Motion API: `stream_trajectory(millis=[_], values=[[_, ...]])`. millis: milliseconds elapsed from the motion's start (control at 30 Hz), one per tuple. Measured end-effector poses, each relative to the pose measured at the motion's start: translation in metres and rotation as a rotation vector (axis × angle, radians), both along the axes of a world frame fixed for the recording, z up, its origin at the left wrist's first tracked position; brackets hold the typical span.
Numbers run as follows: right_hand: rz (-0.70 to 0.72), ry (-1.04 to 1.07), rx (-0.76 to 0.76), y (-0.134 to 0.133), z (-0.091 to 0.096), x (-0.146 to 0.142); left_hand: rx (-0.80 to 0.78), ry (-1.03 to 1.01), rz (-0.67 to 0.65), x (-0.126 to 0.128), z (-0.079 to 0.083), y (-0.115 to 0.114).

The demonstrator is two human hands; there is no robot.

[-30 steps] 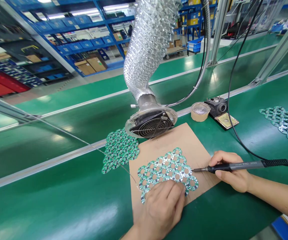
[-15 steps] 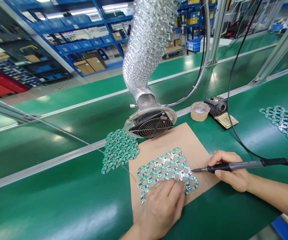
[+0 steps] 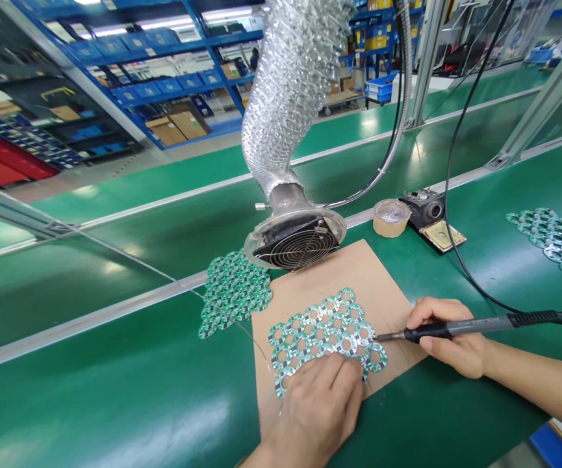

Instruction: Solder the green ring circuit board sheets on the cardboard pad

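My right hand (image 3: 453, 338) grips a soldering iron (image 3: 478, 326) like a pen, its tip pointing left at the right edge of a panel of ring-shaped green circuit boards (image 3: 320, 333). The panel lies flat on a brown cardboard sheet (image 3: 378, 279). Over the panel's near edge rests my left hand (image 3: 317, 403), fingers curled and pinched on a thin solder wire (image 3: 256, 341) that runs in from the left. The fingertips and the wire's working end are hidden behind the knuckles.
A fume extractor fan (image 3: 303, 246) hangs close above the cardboard on a silver duct (image 3: 293, 97). Stacked board panels (image 3: 236, 292) lie at left, another panel (image 3: 553, 240) far right. Behind stand a tape roll (image 3: 390, 218) and an iron stand (image 3: 427, 208); the iron's cable (image 3: 460, 253) loops down.
Both hands stay almost in place, with the iron's tip still at the panel's right edge. A short stretch of thin wire now shows beside my left hand.
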State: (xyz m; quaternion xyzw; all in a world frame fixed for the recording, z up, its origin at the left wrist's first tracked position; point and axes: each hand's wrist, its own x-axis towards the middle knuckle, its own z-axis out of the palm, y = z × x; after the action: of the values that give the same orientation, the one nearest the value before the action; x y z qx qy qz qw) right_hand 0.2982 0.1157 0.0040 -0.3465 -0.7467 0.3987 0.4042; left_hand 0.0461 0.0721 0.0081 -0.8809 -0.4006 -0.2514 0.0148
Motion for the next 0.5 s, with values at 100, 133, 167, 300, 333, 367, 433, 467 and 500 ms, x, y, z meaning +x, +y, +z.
stream_trajectory(millis=[100,133,167,300,333,367,433,467,500], values=[[-0.004,0.003,-0.002,-0.0005,0.0002,-0.0002,0.024,0.038,0.011,0.0018,0.0017,0.001],[-0.005,0.004,-0.003,-0.0008,0.0004,-0.0003,0.029,0.048,0.016,0.0025,0.0024,0.0014],[-0.005,0.005,-0.004,-0.001,0.0005,-0.0004,0.034,0.053,0.02,0.0033,0.003,0.0018],[-0.001,0.003,-0.003,-0.0019,0.0008,0.0002,0.042,0.053,0.012,0.0053,0.0038,0.003],[-0.002,0.003,-0.001,-0.0022,0.0008,0.0007,0.038,0.049,0.011,0.0052,0.0037,0.003],[-0.005,0.002,0.002,-0.0024,0.0008,0.0013,0.028,0.042,0.013,0.0047,0.0034,0.0028],[-0.016,0.0,0.008,-0.0026,0.0006,0.0028,-0.001,0.008,0.024,0.0027,0.0027,0.0026],[-0.026,-0.004,0.01,-0.0025,0.0003,0.0035,-0.02,-0.017,0.03,0.0013,0.0023,0.0026],[-0.037,-0.009,0.011,-0.0023,-0.0002,0.0041,-0.037,-0.042,0.037,-0.0001,0.0019,0.0029]])
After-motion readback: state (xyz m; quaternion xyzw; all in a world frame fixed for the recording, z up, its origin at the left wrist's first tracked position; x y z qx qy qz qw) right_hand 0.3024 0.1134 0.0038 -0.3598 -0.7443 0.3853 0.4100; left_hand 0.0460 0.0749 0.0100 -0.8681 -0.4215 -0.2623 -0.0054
